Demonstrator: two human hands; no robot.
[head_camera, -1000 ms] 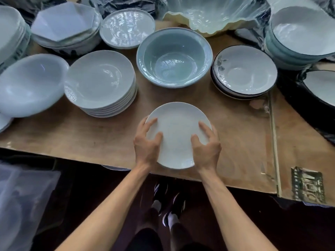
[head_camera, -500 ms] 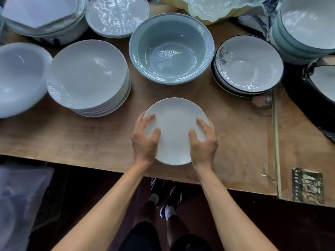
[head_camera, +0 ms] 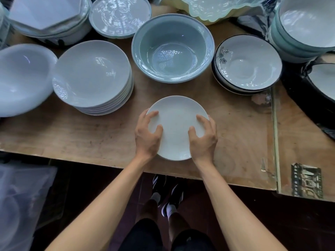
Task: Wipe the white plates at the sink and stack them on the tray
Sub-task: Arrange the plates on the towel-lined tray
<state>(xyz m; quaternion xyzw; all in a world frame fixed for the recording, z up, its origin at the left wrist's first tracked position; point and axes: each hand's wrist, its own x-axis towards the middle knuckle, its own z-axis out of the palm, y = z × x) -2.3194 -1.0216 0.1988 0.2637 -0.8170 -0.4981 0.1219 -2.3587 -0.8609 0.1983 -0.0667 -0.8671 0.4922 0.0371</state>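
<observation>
little has moved since a second ago: your left hand (head_camera: pixel 147 134) and right hand (head_camera: pixel 204 136) keep gripping the white plate (head_camera: pixel 176 127) by its sides above the wooden table (head_camera: pixel 90 138), near its front edge; wiping and stacking remain.

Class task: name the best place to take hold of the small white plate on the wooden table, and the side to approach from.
Take the small white plate by its thin rim on opposite edges, coming from the near table edge as the left hand and right hand do. It lies flat, so only the rim offers a grip.
</observation>
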